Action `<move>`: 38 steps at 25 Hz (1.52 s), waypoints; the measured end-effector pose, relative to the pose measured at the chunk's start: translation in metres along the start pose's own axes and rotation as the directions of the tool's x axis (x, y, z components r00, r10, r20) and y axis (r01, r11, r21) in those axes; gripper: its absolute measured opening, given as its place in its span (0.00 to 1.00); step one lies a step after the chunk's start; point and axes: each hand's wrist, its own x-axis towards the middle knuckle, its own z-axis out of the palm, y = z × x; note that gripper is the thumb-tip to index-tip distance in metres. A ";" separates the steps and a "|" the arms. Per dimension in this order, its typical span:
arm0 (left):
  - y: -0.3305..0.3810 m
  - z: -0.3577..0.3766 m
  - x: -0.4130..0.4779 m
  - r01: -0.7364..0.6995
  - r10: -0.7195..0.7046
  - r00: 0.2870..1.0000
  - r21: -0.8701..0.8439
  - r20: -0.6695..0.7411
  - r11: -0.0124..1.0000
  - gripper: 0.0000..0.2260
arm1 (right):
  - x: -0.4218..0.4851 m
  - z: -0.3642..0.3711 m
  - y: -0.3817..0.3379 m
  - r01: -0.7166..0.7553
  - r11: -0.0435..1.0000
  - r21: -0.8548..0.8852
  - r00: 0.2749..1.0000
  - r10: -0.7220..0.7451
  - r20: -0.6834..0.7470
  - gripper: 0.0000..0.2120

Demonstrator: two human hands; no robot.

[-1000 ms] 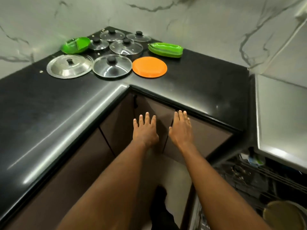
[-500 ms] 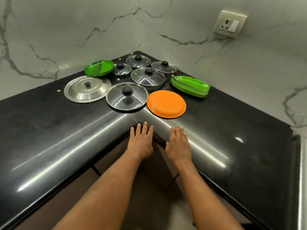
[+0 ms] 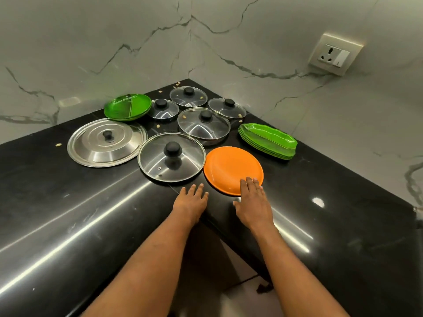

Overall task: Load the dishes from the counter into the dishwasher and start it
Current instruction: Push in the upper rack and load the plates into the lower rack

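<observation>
An orange plate lies on the black corner counter. My right hand is flat, its fingertips over the plate's near rim. My left hand is flat over the counter just left of the plate, holding nothing. Behind them lie a large glass lid, a steel lid, several smaller glass lids such as the lid, a stack of green leaf-shaped plates and round green divided plates. The dishwasher is out of view.
Marble walls close the corner behind the dishes. A wall socket sits at the upper right. Small crumbs lie scattered on the counter. Floor shows below between my arms.
Both hands moved forward from the counter's front edge onto the counter; the right now reaches the orange plate's rim. The view tilted up, and the dishwasher left the frame.
</observation>
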 end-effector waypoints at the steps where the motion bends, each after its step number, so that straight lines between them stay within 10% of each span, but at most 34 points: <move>1: -0.003 -0.001 0.006 -0.023 0.023 1.000 -0.009 0.008 1.000 0.38 | 0.011 -0.001 -0.002 -0.003 1.000 -0.019 1.000 0.003 0.025 0.36; 10: -0.030 -0.018 0.029 -0.194 0.195 0.981 0.025 -0.025 0.981 0.36 | 0.079 0.006 -0.029 -0.035 0.996 -0.088 0.950 0.061 0.307 0.48; 20: -0.038 -0.012 0.033 -0.200 0.201 0.979 0.030 -0.033 0.979 0.41 | 0.068 0.006 -0.039 0.048 0.976 -0.213 0.964 0.011 0.267 0.32; 31: -0.029 -0.003 0.017 -0.128 0.116 0.982 -0.073 -0.148 0.989 0.24 | 0.000 0.018 -0.044 0.011 0.972 -0.237 0.964 0.052 0.260 0.51; 38: -0.023 0.002 0.008 -0.104 0.089 0.977 -0.069 -0.193 0.992 0.20 | -0.046 0.032 -0.057 -0.010 0.955 -0.298 0.983 0.063 0.170 0.36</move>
